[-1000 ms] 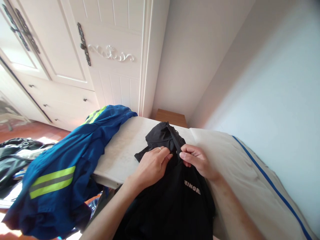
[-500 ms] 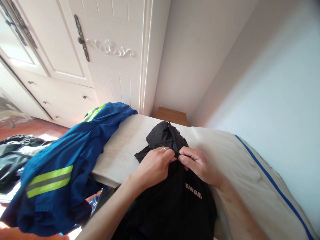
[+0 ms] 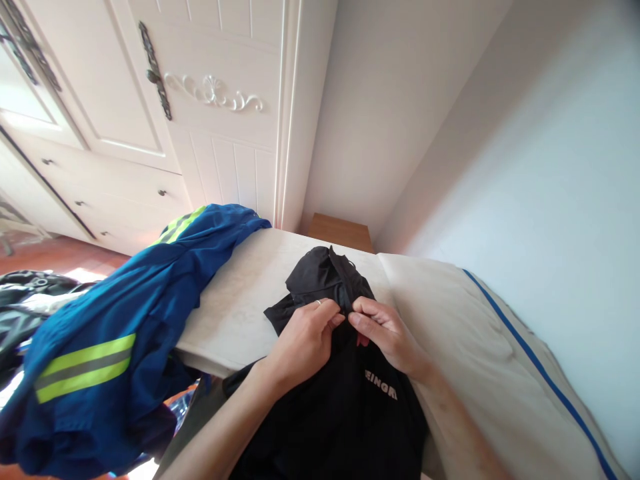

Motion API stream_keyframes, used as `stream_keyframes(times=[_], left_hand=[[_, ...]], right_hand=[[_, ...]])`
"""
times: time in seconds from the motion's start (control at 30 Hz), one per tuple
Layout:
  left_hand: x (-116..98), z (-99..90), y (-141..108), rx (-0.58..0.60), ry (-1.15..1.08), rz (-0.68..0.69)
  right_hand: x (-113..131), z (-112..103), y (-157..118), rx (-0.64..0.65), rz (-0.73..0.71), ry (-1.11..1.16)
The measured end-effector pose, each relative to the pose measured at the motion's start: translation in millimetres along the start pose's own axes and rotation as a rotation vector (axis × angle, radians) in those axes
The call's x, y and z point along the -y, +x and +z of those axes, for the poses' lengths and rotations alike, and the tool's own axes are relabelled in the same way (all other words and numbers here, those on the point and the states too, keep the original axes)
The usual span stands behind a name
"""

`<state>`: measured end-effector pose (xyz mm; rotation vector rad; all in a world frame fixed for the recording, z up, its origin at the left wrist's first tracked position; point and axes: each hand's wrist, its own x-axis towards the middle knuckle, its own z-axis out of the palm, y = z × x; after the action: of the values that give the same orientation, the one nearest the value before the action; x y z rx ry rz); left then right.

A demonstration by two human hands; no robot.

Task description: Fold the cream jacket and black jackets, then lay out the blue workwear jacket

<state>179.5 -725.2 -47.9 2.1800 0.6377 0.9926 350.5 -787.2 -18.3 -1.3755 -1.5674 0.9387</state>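
Observation:
A black jacket (image 3: 340, 417) with white lettering lies in front of me, its crumpled, hood-like top (image 3: 313, 273) resting on a pale covered surface. My left hand (image 3: 306, 337), wearing a ring, pinches the black cloth just below that top. Close beside it, my right hand (image 3: 387, 333) grips the same fabric between thumb and forefinger. Both sets of fingertips nearly meet at the jacket's middle. What exactly lies between them is too small to make out. A bit of red shows under the right fingers.
Blue workwear (image 3: 150, 287) with yellow-grey reflective bands hangs over the surface's left edge. The pale bedding (image 3: 450, 333) has blue piping on the right. A white wardrobe (image 3: 225, 47) and a small wooden piece (image 3: 343, 231) stand behind. Dark items (image 3: 30, 300) lie far left.
The whole view has shifted slightly, so things sit a little further left. Both hands keep their pinch on the black jacket, almost unchanged.

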Motion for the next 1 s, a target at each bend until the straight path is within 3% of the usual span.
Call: stream_keyframes(times=[0.13, 0.23, 0.4, 0.63, 0.7, 0.8, 0.9, 1.0], left_hand=[[2.1, -1.5, -0.9, 0.006, -0.142, -0.051], [1.0, -2.9, 0.8, 0.017, -0.166, -0.065], [1.2, -7.9, 5.4, 0.019, -0.129, -0.072], [5.2, -19.3, 8.1, -0.088, -0.019, -0.112], [5.0, -20.7, 9.0, -0.09, -0.01, -0.11], [5.8, -22.3, 9.9, -0.078, -0.018, -0.114], [8.6, -24.3, 10.2, -0.065, -0.027, -0.145], [10.9, -24.9, 10.9, -0.061, 0.005, -0.169]], right_hand=[[-17.7, 5.5, -0.4, -0.03, 0.061, 0.189], [-21.1, 8.7, -0.4, -0.06, 0.07, 0.211], [-6.4, 7.3, -0.2, -0.091, 0.051, 0.085], [2.3, 6.3, -14.3, -0.159, 0.107, -0.149], [8.3, 13.0, -21.1, -0.243, 0.025, -0.284], [23.2, 25.8, -31.9, -0.295, -0.22, -0.6], [35.9, 34.6, -40.9, -0.096, -0.473, -0.917], [39.7, 35.7, -45.6, 0.088, -0.516, -1.086]])
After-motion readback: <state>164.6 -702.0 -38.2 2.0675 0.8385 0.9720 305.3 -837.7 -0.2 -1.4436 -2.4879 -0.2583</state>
